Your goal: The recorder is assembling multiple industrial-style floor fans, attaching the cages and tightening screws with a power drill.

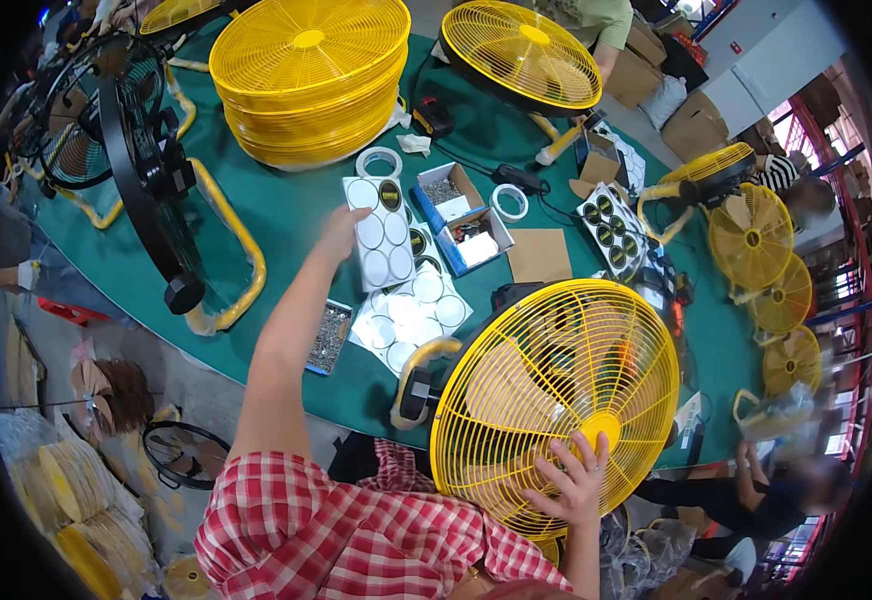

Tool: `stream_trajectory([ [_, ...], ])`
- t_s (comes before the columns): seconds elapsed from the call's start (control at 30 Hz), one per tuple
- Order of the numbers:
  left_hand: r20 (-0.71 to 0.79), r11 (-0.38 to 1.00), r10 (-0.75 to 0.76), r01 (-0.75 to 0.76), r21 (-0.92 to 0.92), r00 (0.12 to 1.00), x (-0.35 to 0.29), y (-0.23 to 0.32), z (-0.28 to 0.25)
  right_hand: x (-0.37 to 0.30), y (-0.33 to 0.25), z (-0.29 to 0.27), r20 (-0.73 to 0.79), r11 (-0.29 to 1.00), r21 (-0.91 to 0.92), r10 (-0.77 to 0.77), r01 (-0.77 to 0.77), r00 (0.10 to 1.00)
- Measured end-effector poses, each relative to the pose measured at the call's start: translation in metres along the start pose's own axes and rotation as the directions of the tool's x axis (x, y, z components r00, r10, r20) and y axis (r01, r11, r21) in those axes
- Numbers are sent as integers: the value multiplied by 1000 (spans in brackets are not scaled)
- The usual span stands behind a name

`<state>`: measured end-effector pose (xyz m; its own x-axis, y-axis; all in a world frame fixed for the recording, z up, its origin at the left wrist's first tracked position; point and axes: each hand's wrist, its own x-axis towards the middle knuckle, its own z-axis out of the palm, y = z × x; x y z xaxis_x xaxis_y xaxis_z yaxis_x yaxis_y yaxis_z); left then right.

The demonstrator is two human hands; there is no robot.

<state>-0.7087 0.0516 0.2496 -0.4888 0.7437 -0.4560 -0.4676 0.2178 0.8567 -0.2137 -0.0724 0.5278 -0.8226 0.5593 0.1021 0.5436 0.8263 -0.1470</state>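
My left hand [340,234] reaches over the table to a white sheet of round labels [384,262]. Its fingers are closed at the sheet's left edge, beside the top labels. One label there is black and yellow; most of the other circles look white. Beneath and below lie more sheets with round white circles [426,312]. My right hand [573,482] lies spread on the yellow wire grille of a fan [516,350], just below its round yellow hub [601,428]. This fan leans at the table's near edge, its blades visible behind the wires.
A tall stack of yellow grilles [306,120] stands at the back. Blue boxes of small parts [471,240], tape rolls [509,203], a cardboard piece [540,256] and a screw tray [330,338] lie mid-table. A black fan frame [136,170] stands left. Other people work around the table.
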Motion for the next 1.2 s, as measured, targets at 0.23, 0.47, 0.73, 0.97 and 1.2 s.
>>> stream_trajectory([
  [0.23,130,853,200,-107,-511,971,-168,89,35,76,-16,-17,-227,973,229,14,40,974],
  [0.47,181,859,258,-140,-492,949,-252,117,37,215,-64,-10,-494,920,140,-257,367,831],
  [0.73,297,849,403,-232,-475,866,-296,125,41,249,-85,12,-653,895,216,-164,389,739],
  [0.97,372,843,429,-216,-494,823,-301,126,32,246,-81,5,-431,702,599,-123,385,894],
  [1.2,270,872,319,-170,-459,909,-262,124,31,249,-47,9,-237,225,965,523,135,819],
])
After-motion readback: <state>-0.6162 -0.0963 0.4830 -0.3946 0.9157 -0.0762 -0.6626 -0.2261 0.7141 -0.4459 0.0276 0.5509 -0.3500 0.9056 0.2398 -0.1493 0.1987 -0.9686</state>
